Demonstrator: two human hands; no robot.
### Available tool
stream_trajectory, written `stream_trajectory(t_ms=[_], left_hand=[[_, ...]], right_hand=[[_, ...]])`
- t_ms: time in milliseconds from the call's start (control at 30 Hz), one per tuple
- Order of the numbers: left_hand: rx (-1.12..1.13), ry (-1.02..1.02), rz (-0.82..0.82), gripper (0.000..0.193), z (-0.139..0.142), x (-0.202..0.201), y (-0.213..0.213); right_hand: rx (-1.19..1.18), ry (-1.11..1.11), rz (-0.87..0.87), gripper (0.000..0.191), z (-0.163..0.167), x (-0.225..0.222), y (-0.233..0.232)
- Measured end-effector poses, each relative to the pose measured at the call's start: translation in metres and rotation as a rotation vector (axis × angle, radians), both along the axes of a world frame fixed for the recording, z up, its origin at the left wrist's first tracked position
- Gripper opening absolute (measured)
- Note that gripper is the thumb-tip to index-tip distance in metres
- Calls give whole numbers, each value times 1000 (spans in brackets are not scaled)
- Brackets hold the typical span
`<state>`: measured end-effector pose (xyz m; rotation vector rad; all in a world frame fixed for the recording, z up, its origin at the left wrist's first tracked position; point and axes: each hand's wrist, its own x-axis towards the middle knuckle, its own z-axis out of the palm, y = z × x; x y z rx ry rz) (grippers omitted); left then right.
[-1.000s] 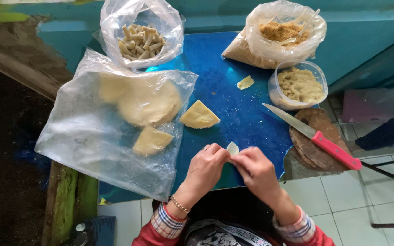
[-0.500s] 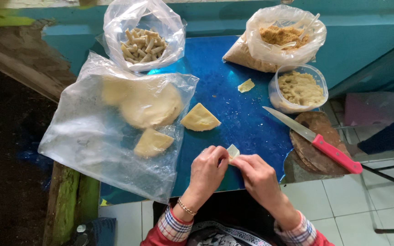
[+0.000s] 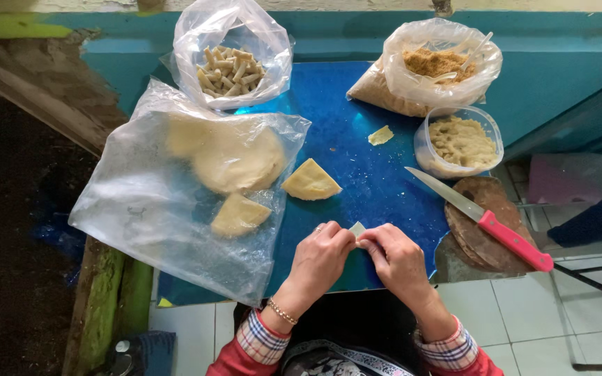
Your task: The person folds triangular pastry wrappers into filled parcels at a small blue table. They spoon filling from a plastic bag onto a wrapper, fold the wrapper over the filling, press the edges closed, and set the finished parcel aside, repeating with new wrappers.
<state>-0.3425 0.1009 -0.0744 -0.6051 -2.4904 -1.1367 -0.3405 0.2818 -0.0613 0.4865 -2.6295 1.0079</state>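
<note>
At the blue worktop's (image 3: 357, 139) near edge, your left hand (image 3: 318, 261) and right hand (image 3: 400, 263) pinch a small pale dough piece (image 3: 357, 228), fingers closed on it. Finished rolls fill the clear bag (image 3: 230, 69) at the far edge; the triangular dough wedge (image 3: 310, 182) mid-worktop remains unrolled.

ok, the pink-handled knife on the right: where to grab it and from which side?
Grip the knife by its pink handle, coming from the lower right. The blade points up-left toward the tub of filling, and the handle rests on the round wooden board, at the near table edge, away from both hands, which pinch a small wrapper piece.
</note>
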Motion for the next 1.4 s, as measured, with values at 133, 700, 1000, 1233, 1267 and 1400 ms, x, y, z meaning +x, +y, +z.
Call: stream_trajectory(t_ms=[133,700,1000,1233,1267,1400], left_hand=[[-43,-56,46,10,-1,-7,5],[-7,-35,40,7,4,-15,1],[67,38,-17,17,13,-15,-1],[135,10,90,15,7,-20,-1],[181,1,124,14,6,-20,-2],[276,-11,232,12,4,-14,-13]], right_hand=[[46,80,-34,10,4,4,0],[218,342,-1,18,3,-6,1],[318,331,8,21,13,-22,3],[491,441,23,36,19,-17,-9],[505,433,29,37,20,-19,-11],[584,305,89,23,26,-47,-16]])
